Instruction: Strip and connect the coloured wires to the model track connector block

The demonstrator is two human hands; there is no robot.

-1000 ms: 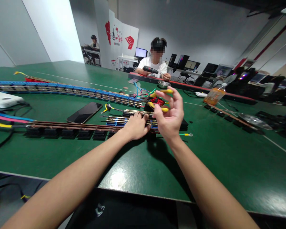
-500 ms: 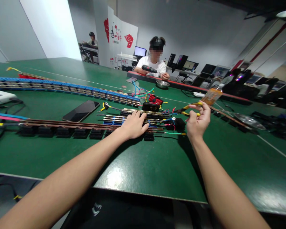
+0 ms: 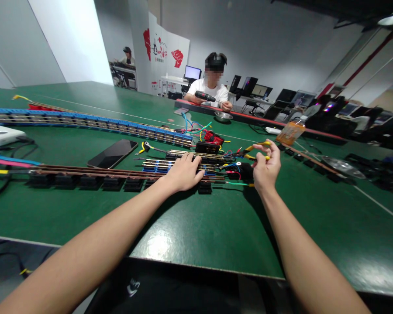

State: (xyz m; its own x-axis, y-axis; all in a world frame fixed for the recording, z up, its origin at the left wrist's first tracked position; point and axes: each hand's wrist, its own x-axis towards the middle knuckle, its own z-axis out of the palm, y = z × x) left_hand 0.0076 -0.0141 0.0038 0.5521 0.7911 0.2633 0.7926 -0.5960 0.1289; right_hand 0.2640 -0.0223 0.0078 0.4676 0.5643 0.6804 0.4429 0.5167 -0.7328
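My left hand [image 3: 186, 173] lies palm down with its fingers spread across a blue and black rail assembly [image 3: 157, 165] with metal strips. In my right hand [image 3: 267, 168] are yellow-handled pliers [image 3: 257, 146], their handles parted and their dark jaws toward the thin wires at the assembly's right end. Whether the jaws touch a wire is too small to tell. Below the jaws a white ring terminal [image 3: 238, 164] sits by a black block [image 3: 247, 171]. A green wire [image 3: 237, 182] runs out just left of my right wrist.
A phone [image 3: 114, 154] lies left of the assembly. Behind it stretches a long blue rail [image 3: 94, 123]. A bottle of orange liquid [image 3: 291, 132] and a metal bowl [image 3: 223, 116] stand farther back. Across the green table [image 3: 196, 231] a person holds a power drill [image 3: 205, 95].
My right hand and the pliers have moved slightly left, closer to the wires. My left hand stays in place on the rail assembly.
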